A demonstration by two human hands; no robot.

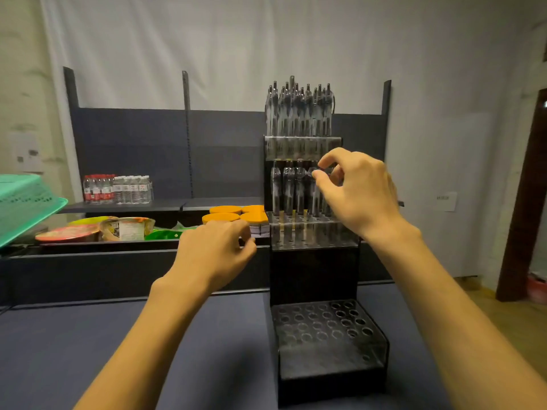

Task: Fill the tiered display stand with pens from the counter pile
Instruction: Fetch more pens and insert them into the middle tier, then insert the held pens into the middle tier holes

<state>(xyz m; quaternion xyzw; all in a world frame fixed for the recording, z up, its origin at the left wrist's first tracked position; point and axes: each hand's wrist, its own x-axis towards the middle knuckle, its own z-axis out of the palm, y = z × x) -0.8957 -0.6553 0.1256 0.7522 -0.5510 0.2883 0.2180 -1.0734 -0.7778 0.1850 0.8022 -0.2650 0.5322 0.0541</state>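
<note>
A black tiered display stand (313, 273) rises from the dark counter. Its top tier (302, 140) is packed with clear pens (299, 110). On the middle tier (296, 221) several pens (288, 190) stand across the left and centre. The bottom tier (322, 324) shows only bare holes. My right hand (358, 193) is at the middle tier, thumb and forefinger pinching the top of a pen (316, 196) that stands upright there. Left of the stand my left hand (216, 247) hovers with its fingers curled in; I see no pen in it. No pen pile is in view.
Behind the counter (88, 335) a lower shelf holds orange-lidded tubs (225, 216) and bowl packs (71, 233). Water bottles (118, 189) stand on a dark shelf at the back. A green plastic basket (23, 202) juts in from the left.
</note>
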